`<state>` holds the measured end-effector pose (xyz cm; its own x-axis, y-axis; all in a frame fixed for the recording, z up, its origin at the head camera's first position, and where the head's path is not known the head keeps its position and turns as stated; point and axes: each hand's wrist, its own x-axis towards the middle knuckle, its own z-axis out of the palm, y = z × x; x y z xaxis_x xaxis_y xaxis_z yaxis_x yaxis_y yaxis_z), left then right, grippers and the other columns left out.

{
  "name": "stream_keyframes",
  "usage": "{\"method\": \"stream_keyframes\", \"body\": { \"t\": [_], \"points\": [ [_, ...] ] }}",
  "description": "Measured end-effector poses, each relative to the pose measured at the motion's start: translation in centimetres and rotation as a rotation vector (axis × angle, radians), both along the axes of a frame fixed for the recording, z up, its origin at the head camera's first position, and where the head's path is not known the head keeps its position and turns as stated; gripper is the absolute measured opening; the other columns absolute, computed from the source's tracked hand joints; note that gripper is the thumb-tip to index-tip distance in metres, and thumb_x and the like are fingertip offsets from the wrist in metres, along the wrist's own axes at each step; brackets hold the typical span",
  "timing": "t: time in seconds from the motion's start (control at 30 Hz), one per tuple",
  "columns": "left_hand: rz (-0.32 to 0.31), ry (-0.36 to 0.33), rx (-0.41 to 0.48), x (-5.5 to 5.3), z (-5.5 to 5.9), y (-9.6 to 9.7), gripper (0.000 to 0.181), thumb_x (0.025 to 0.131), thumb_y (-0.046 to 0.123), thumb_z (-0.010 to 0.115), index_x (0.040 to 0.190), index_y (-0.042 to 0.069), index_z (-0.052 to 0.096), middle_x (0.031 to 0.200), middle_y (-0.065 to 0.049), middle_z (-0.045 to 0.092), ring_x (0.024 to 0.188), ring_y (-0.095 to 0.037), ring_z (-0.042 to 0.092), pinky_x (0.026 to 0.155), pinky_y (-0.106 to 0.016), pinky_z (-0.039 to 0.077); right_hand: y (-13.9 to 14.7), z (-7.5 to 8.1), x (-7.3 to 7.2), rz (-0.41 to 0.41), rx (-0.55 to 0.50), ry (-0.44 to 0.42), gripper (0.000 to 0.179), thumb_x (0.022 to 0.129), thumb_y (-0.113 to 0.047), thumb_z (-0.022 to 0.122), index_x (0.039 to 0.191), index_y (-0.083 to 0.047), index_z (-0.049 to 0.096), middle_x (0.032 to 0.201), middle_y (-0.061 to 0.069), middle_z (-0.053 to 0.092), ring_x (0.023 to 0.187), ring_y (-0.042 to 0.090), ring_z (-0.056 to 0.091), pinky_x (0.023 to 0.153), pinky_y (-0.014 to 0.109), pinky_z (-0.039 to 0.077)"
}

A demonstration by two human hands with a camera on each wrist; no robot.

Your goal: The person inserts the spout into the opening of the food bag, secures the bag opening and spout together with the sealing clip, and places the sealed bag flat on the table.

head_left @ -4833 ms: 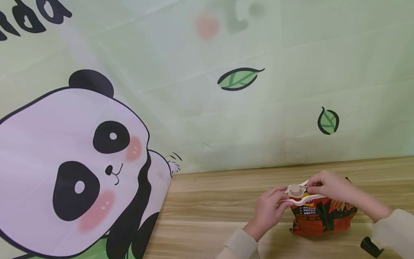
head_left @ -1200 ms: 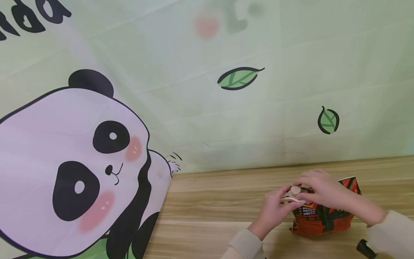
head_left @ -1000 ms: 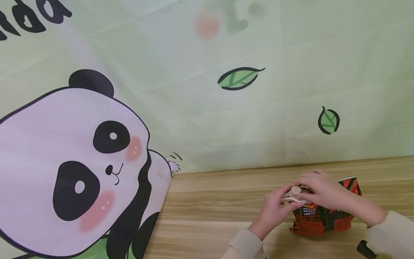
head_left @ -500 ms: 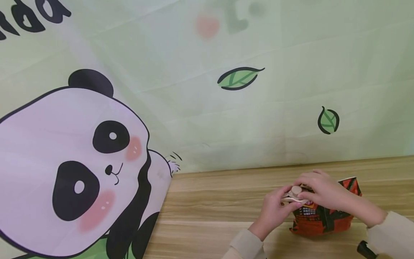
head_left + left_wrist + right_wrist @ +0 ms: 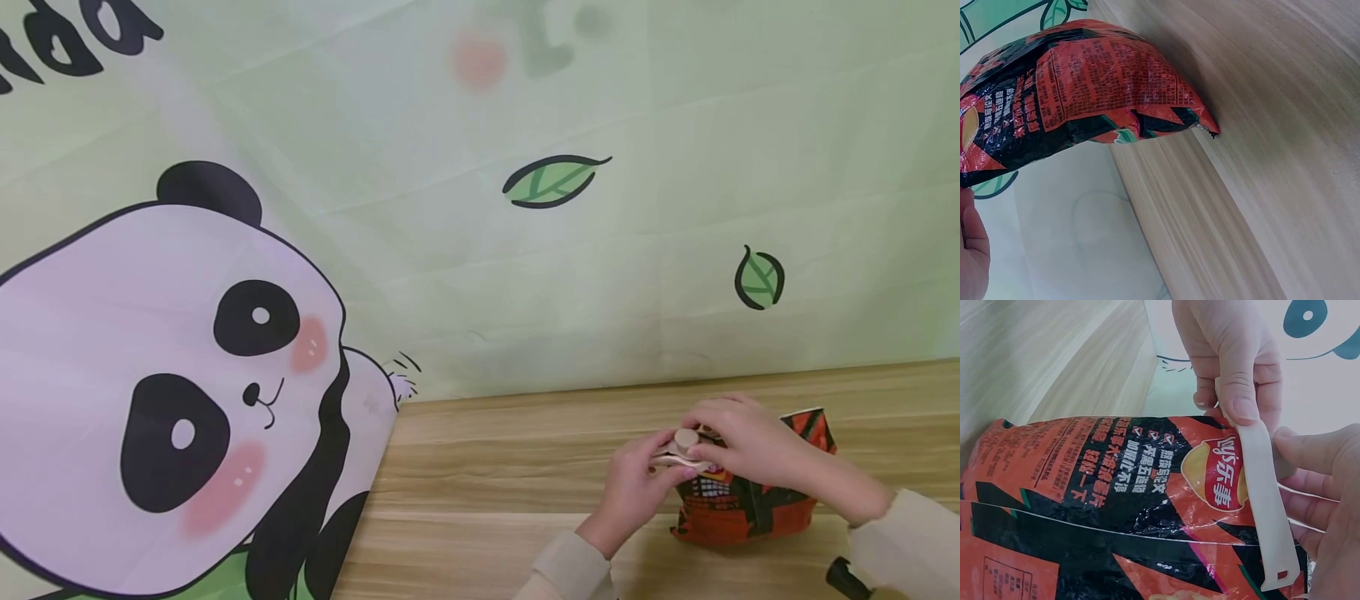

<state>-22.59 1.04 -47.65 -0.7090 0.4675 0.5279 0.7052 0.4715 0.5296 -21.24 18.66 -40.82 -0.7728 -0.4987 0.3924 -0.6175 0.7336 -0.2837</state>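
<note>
A red and black potato chip bag (image 5: pixel 738 508) lies on the wooden table, its Lay's logo showing in the right wrist view. Across its mouth runs a white bag clip (image 5: pixel 1266 506) with a round beige cap (image 5: pixel 686 440) standing up from it. My left hand (image 5: pixel 633 487) pinches one end of the clip between thumb and fingers. Over the bag, my right hand (image 5: pixel 750 437) grips the clip beside the cap, thumb in front and fingers behind. That hand hides much of the clip in the head view. Only part of the left hand shows at the left wrist view's edge.
A black cylindrical object (image 5: pixel 847 577) lies near the right sleeve, partly cut off by the frame. Behind the wooden table (image 5: pixel 480 492) hangs a pale green cloth (image 5: pixel 420 250) printed with a panda and leaves.
Several seconds ago the clip's two arms stood apart around the cap; now they lie together. The right hand has shifted left onto the clip. Over the last second the hands barely move.
</note>
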Motion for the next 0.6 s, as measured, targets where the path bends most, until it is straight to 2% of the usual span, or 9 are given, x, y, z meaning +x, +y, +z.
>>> {"method": "stream_keyframes", "body": {
  "t": [0.17, 0.27, 0.43, 0.5, 0.6],
  "points": [
    [0.087, 0.121, 0.007, -0.01, -0.29, -0.11, 0.034, 0.075, 0.028, 0.064, 0.105, 0.013, 0.063, 0.095, 0.001, 0.068, 0.083, -0.004, 0.060, 0.070, -0.005, 0.040, 0.07, -0.04, 0.01, -0.017, -0.005, 0.006, 0.019, 0.071, -0.024, 0.071, 0.087, -0.021, 0.062, 0.085, -0.013, 0.060, 0.080, 0.012, 0.057, 0.080, 0.047, 0.040],
    [0.103, 0.143, 0.021, -0.10, -0.41, -0.17, 0.032, 0.074, 0.028, 0.065, 0.102, 0.013, 0.065, 0.092, 0.001, 0.068, 0.081, -0.003, 0.061, 0.070, -0.005, 0.041, 0.08, -0.08, -0.01, -0.009, -0.012, 0.008, 0.019, 0.070, -0.024, 0.071, 0.086, -0.021, 0.062, 0.083, -0.014, 0.059, 0.078, 0.009, 0.056, 0.079, 0.047, 0.040],
    [0.092, 0.150, 0.032, -0.23, -0.53, -0.26, 0.031, 0.073, 0.028, 0.065, 0.100, 0.012, 0.066, 0.092, 0.002, 0.069, 0.081, -0.002, 0.061, 0.070, -0.005, 0.041, 0.14, -0.24, -0.05, -0.006, -0.009, 0.010, 0.019, 0.070, -0.024, 0.072, 0.085, -0.023, 0.061, 0.081, -0.018, 0.057, 0.075, 0.003, 0.053, 0.079, 0.044, 0.040],
    [0.091, 0.154, 0.028, -0.24, -0.56, -0.30, 0.030, 0.073, 0.028, 0.065, 0.100, 0.013, 0.066, 0.091, 0.002, 0.069, 0.081, -0.002, 0.061, 0.070, -0.005, 0.040, 0.31, -0.23, -0.01, -0.009, -0.002, 0.000, 0.021, 0.069, -0.025, 0.072, 0.087, -0.022, 0.062, 0.082, -0.017, 0.059, 0.076, 0.004, 0.055, 0.081, 0.045, 0.039],
    [0.097, 0.153, 0.021, -0.24, -0.60, -0.34, 0.030, 0.072, 0.028, 0.066, 0.099, 0.014, 0.067, 0.091, 0.003, 0.069, 0.080, -0.002, 0.061, 0.070, -0.005, 0.040, 0.82, -0.12, 0.14, -0.015, 0.018, -0.038, 0.029, 0.068, -0.028, 0.073, 0.094, -0.018, 0.064, 0.089, -0.011, 0.063, 0.083, 0.012, 0.058, 0.082, 0.048, 0.038]
  ]
}}
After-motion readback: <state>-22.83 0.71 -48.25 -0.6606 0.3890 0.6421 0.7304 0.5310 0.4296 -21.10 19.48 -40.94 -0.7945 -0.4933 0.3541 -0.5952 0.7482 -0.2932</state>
